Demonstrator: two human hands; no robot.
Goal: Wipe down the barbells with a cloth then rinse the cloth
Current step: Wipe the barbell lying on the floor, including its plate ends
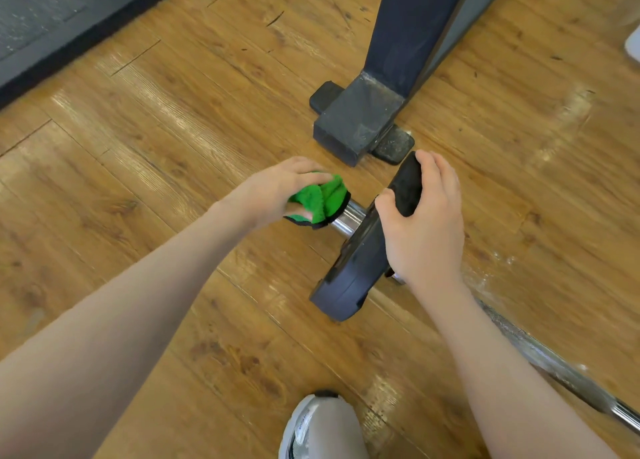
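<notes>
Grey sneaker [322,427] nearest, knurled chrome barbell [554,361] lying on wood-plank floor [138,146]. Right hand [424,223] grips the black rubbery plate [353,268]; left hand [277,190] wraps fuzzy green cloth [320,198] round the shiny sleeve end. Scuffed steel rack foot [356,126] just behind.

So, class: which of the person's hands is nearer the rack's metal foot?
Right. The right hand grips the weight plate rim just below the foot; the left hand, holding the green cloth on the bar's end, sits further left.

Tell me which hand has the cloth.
The left hand: it grips the green cloth around the bar's end. The right hand holds the black plate.
</notes>
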